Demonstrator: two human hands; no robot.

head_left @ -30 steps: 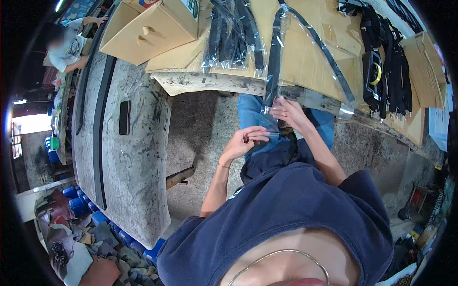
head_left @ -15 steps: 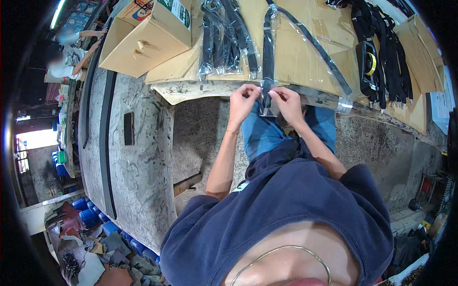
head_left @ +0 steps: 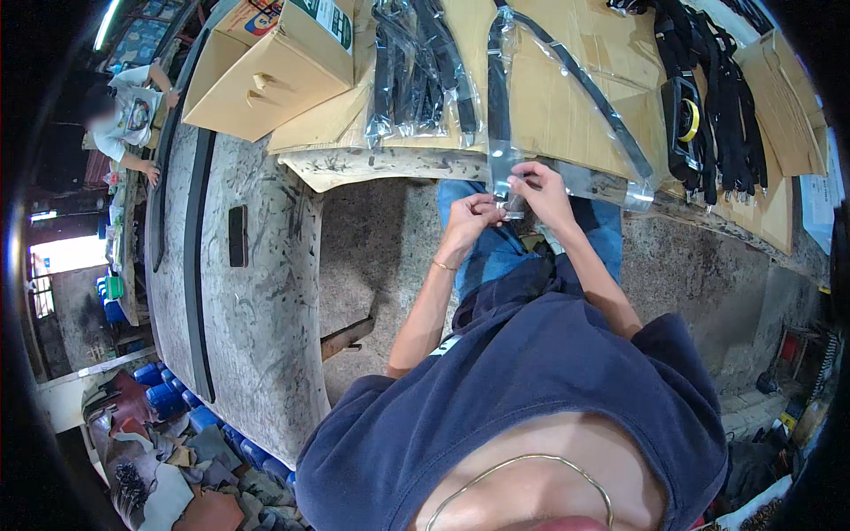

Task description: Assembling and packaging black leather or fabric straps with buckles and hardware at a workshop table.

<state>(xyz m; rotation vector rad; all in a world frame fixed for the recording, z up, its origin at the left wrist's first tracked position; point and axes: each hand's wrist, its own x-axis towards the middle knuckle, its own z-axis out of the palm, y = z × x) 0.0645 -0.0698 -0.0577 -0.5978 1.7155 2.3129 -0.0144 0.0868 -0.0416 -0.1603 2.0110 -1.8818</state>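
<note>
A pair of black suspenders [head_left: 498, 93] lies over the table's near edge in a clear plastic sleeve. One strap hangs toward my lap, and the other slants off to the right. My left hand [head_left: 472, 221] is closed at the bottom end of the sleeve, beside the strap's metal clip. Just above and to the right, my right hand [head_left: 542, 191] pinches the sleeve's edge near the same clip. The fingers partly cover the clip. Farther left on the cardboard lie several more bagged black suspenders [head_left: 416, 80].
Loose black suspenders [head_left: 708, 106] with metal clips are heaped at the right, next to a black-framed object holding a yellow ring [head_left: 688, 119]. An open cardboard box [head_left: 274, 80] stands at the left. On the grey side table lie a phone [head_left: 238, 235] and long black strips [head_left: 198, 265]. A co-worker [head_left: 128, 115] stands beyond.
My left hand has dropped lower, to the sleeve's bottom end. My right hand has shifted slightly right and turned. The co-worker at the far left has moved their arms.
</note>
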